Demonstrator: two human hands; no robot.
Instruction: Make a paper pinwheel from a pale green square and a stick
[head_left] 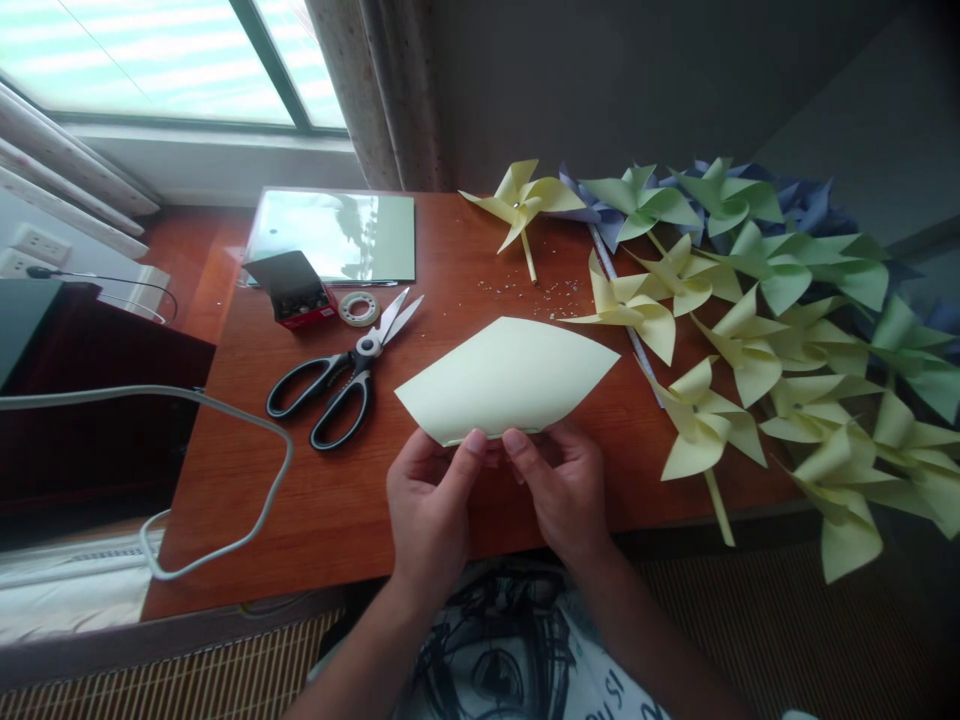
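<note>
A sheet of pale yellow paper (506, 375) is held between both hands above the table's front part. Its near edge is curled into a narrow roll, and the far part bends upward. My left hand (431, 490) grips the rolled edge with the thumb on top. Close beside it, my right hand (562, 485) pinches the same edge, thumb on top as well. The fingers under the paper are mostly hidden. To the left of the paper lie black-handled scissors (352, 370) with their blades apart.
A roll of tape (359, 309), an open small box (296, 295) and a plastic-covered stack of paper (337, 235) lie at the back left. Several paper pinwheels (705, 415) crowd the right side. A white cable (281, 470) loops over the left edge. Paper scraps (551, 290) dot the table.
</note>
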